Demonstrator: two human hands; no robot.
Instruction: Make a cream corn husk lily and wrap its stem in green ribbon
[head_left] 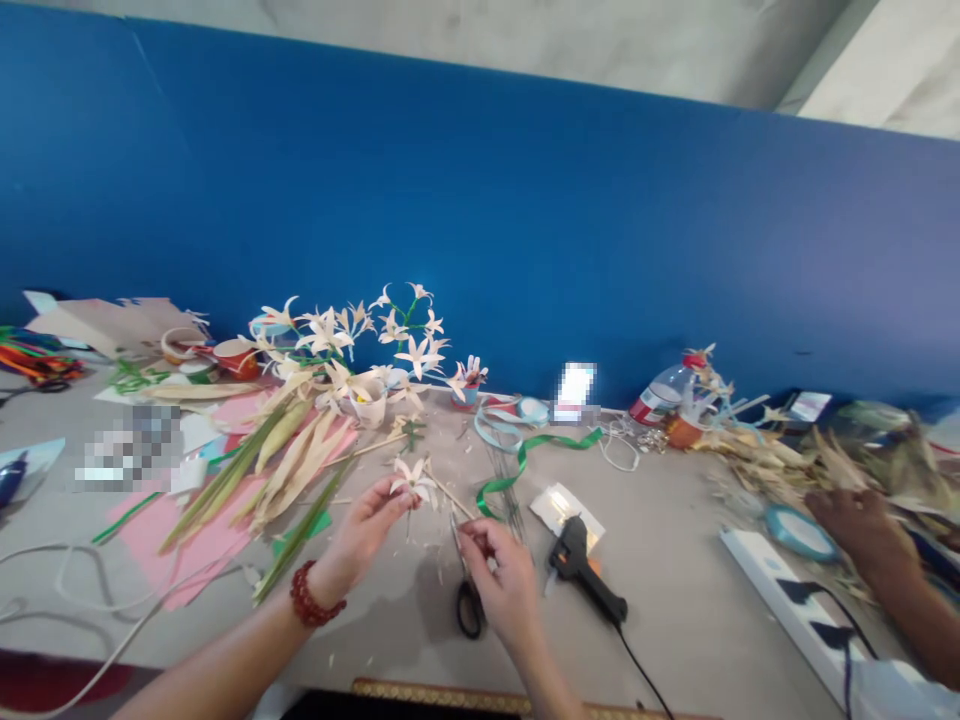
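Left hand [367, 528]: pinches a small pale flower [412, 480] just above the table [675, 610]; its stem is hidden.
Right hand [504, 578]: fingertips closed together; anything they grip is too thin to tell.
Scissors [468, 600]: partly covered by the right hand.
Another person's hand [862, 522]: arm cut off at the frame edge.

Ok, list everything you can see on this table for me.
flower: one, cream, front centre, held
flower bunch: one, cream, back of table
leaf strips: many, pale green, left of centre
paper sheet: one, pink, under the leaf strips
ribbon: one, green, centre
scissors: one, black handles, front centre
glue gun: one, black, right of scissors
bottle: one, clear, lying by the blue wall
power strip: one, white, right
another person's hand: one, far right
left hand: red bracelet, pinches flower
right hand: fingers pinched, above scissors
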